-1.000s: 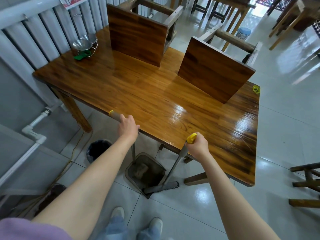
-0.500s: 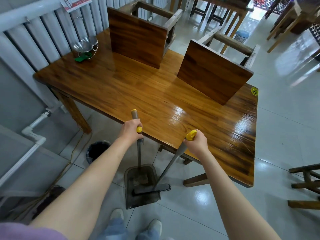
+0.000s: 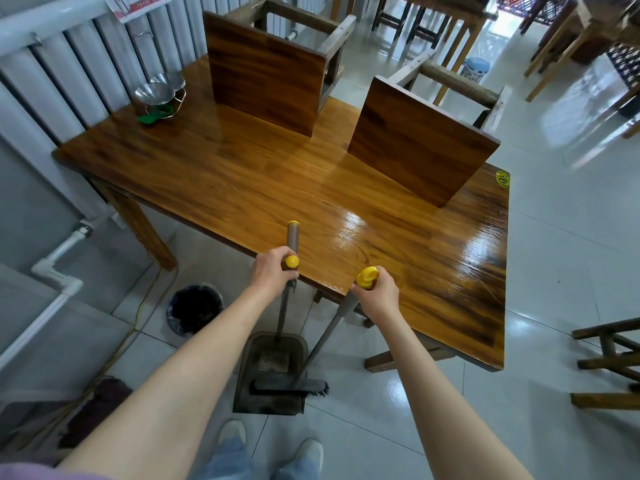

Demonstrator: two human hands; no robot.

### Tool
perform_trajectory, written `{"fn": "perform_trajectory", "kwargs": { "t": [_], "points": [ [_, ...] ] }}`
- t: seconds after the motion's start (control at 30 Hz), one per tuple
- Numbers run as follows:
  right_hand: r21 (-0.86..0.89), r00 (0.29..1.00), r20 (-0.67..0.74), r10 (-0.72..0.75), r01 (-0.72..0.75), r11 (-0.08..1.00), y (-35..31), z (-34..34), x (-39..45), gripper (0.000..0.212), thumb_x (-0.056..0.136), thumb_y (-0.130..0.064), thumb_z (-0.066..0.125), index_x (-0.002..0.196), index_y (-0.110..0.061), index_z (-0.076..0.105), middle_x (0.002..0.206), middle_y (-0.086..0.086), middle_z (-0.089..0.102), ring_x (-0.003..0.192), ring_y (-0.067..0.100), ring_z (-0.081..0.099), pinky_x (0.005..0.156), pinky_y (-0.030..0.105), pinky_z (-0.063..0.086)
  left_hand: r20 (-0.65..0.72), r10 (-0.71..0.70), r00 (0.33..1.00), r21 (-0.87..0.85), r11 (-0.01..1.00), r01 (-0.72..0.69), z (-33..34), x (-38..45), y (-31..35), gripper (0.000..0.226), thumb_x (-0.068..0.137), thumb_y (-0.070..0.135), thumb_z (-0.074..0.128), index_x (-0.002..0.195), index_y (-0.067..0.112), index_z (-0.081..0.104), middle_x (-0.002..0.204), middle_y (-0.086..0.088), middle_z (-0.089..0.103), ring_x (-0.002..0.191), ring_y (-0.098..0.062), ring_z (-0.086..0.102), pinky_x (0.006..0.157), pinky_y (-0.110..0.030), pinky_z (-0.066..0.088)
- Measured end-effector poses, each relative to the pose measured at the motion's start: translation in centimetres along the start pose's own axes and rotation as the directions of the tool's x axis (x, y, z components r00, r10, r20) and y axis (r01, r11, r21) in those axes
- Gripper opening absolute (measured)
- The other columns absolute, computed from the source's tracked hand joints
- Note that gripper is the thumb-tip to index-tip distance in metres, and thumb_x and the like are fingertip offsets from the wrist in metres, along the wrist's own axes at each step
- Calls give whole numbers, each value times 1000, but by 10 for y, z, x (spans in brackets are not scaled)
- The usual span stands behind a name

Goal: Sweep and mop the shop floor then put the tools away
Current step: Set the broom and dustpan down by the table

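My left hand (image 3: 273, 271) grips the upright grey handle of a dark dustpan (image 3: 272, 368) that sits on the tiled floor just in front of my feet, some debris lying in it. My right hand (image 3: 375, 294) grips the yellow-capped top of a short broom (image 3: 325, 336). Its handle slants down to the left, and its black brush head (image 3: 291, 386) lies across the front of the dustpan.
A glossy wooden table (image 3: 259, 181) stands right ahead with two stools (image 3: 420, 140) upturned on it and metal bowls (image 3: 157, 93) at its far left. A black bin (image 3: 194, 309) sits under its left end. A yellow cable (image 3: 138, 323) runs along the floor. Another stool (image 3: 609, 362) stands right.
The dustpan has swung from tilted to straight in front of my feet, its handle now upright. The brush head has moved from beside the pan onto its front edge.
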State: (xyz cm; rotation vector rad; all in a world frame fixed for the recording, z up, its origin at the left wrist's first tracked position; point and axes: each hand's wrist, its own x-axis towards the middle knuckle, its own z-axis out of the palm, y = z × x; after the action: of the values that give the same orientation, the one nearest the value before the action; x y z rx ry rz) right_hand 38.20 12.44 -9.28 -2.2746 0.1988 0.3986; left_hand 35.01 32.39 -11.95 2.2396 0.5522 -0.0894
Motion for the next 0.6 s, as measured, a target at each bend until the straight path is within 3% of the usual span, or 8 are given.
{"fn": "perform_trajectory", "kwargs": {
  "t": [0.13,0.3,0.6],
  "points": [
    [23,1000,-8,19,-19,1000,-5,6,1,23,83,-16,72,96,-18,53,89,-3,55,86,19,54,72,29,41,-64,0,998,7,1000,1,1,-1,-3,27,77,21,78,100,22,64,103,-2,68,98,-23,63,85,-40,52],
    [-30,998,34,59,-58,998,-7,10,6,29,85,-16,70,108,-17,54,98,-2,54,93,20,52,78,29,40,-74,0,997,3,1000,0,2,1,-4,28,79,20,76,104,21,63,107,-3,67,100,-23,61,81,-34,51],
    [1,999,-47,17,-17,1000,-4,10,16,14,89,-14,65,97,-19,56,94,-4,56,88,16,52,76,27,39,-96,12,995,-14,1000,-13,9,4,-4,30,79,21,75,108,20,65,105,-3,68,97,-21,62,77,-32,51]
  ]
}}
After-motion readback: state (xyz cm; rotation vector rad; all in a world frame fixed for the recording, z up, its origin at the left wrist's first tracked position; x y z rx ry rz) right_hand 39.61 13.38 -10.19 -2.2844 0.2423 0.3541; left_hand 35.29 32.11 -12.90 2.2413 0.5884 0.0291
